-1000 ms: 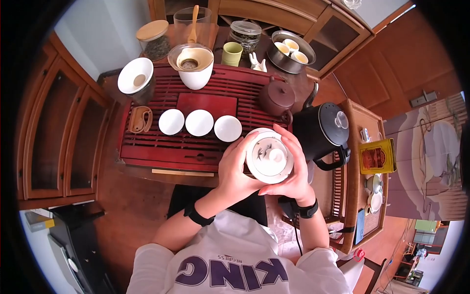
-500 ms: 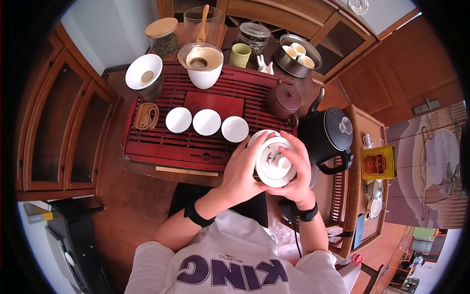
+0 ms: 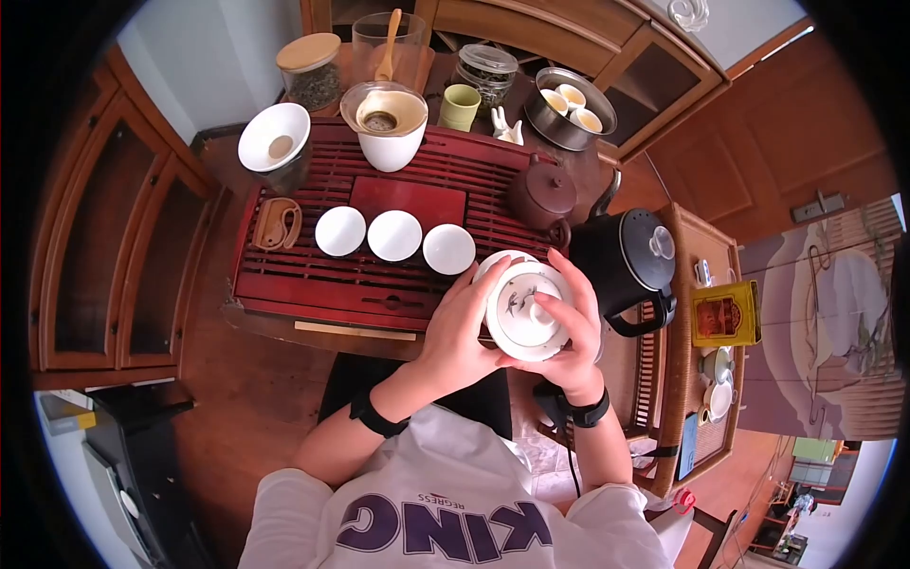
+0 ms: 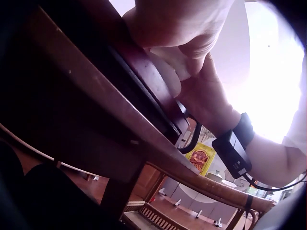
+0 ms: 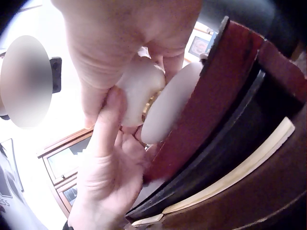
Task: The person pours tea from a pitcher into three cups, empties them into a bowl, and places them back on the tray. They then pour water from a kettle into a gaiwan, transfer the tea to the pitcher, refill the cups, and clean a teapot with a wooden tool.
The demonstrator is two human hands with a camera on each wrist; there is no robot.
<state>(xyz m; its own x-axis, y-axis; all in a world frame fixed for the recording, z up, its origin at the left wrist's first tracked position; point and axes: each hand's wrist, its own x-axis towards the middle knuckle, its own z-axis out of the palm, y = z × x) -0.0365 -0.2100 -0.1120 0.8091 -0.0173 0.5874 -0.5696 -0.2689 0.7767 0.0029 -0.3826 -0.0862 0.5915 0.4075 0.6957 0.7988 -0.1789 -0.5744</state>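
Both hands hold a white lidded tea bowl, a gaiwan [image 3: 523, 318], at the right front corner of the red slatted tea tray [image 3: 284, 302]. My left hand [image 3: 457, 324] cups its left side. Round the right side curls my right hand [image 3: 575, 334], with one finger over the lid by the knob. The lid has a small dark painted motif, and the gaiwan tilts toward me. In the right wrist view a pale saucer [image 5: 171, 106] stands beside the bowl [image 5: 139, 91] near the tray's edge. Three white cups [image 3: 394, 235] stand in a row left of the hands.
Behind the hands are a brown clay teapot [image 3: 542, 192] and a black kettle [image 3: 621, 261]. A strainer sits on a white pitcher [image 3: 391, 147]. Farther back stand tea jars [image 3: 310, 81], a green cup [image 3: 460, 107] and a metal bowl [image 3: 578, 133] with cups. A yellow tin [image 3: 725, 313] is on the right shelf.
The gaiwan has tipped toward me, baring a white rim behind its lid. A right finger has come from its side onto the lid by the knob. The head view has shifted slightly.
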